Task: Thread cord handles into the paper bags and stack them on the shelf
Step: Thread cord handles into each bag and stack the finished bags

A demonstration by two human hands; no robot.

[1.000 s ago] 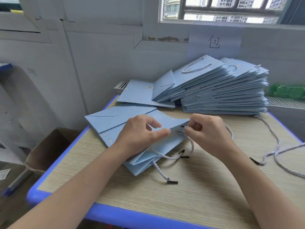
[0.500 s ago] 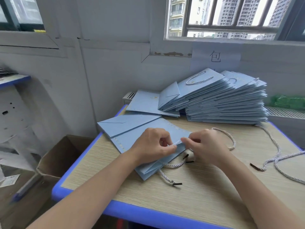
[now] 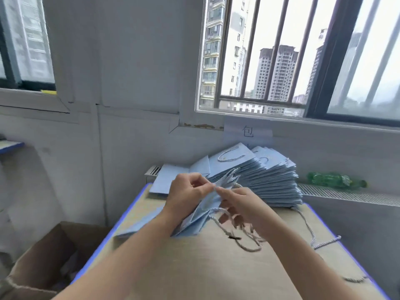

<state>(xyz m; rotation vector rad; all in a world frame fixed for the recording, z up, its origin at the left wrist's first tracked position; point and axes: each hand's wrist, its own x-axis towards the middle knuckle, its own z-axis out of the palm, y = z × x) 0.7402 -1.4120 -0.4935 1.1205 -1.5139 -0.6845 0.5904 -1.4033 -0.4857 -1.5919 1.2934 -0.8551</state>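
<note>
At nine o'clock, far left: a narrow blue-edged shelf board [image 3: 10, 145] against the grey wall. At seven o'clock, low on the floor: an open brown cardboard box [image 3: 41, 256], just beside the left edge of a wood-grain table with a blue rim [image 3: 216, 267].

Toward the centre, raised off the tabletop: a flat light-blue paper bag [image 3: 201, 215], tilted, its upper end at twelve o'clock from the wrists and its lower end down near the table at about seven o'clock. Left hand [image 3: 187, 197] on the bag's upper part, fingers curled, thumb and forefinger pinched onto the paper edge. Right hand [image 3: 241, 205] just beside it, at three o'clock from the left, fingertips almost touching the left ones at the same edge; fingers bent, seemingly pinching a white twisted cord with a black tip [image 3: 229, 231], though blur hides the exact grip. Loose cord looping down from under the right hand onto the table, at six o'clock.

Behind the hands, at twelve to one o'clock: a fanned stack of light-blue paper bags with cord handles [image 3: 270, 180], resting on the table's far end against the wall. Above it: a white paper label with one black character [image 3: 247, 132], under the barred window [image 3: 303, 57].

At three o'clock from the stack: a green plastic bottle lying on its side [image 3: 335, 180] on a ridged ledge. At four o'clock, on the table's right part: spare white twisted cords [image 3: 322, 241].
</note>
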